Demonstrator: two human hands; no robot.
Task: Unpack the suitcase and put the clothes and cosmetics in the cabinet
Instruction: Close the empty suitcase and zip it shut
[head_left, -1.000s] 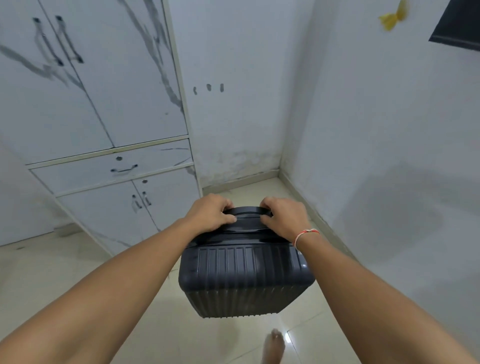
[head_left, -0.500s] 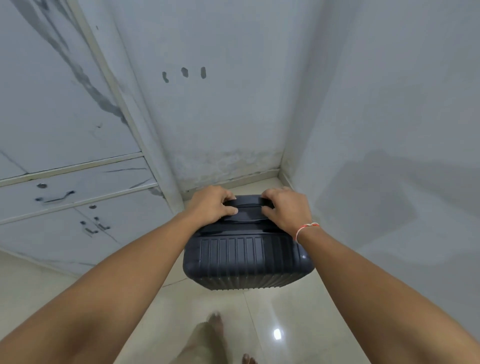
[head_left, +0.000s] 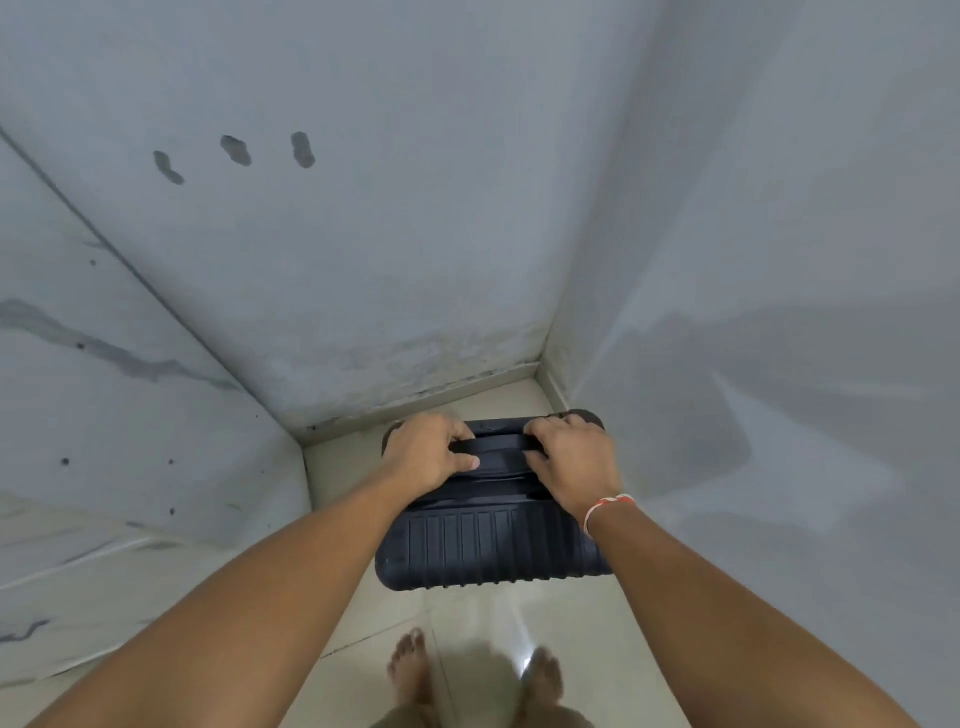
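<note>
With our left hand (head_left: 434, 451) and right hand (head_left: 569, 460) both closed on its top handle, we have carried the still-shut dark suitcase (head_left: 491, 540) farther into the corner, past the cabinet (head_left: 119, 426) on our left.

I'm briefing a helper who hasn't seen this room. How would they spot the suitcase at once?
Find the corner where the two pale walls meet the cream tiled floor, right of the white cabinet. The suitcase stands there, with the left hand and right hand gripping its top handle. It is the only dark thing around: a hard shell with vertical ribs.
</note>
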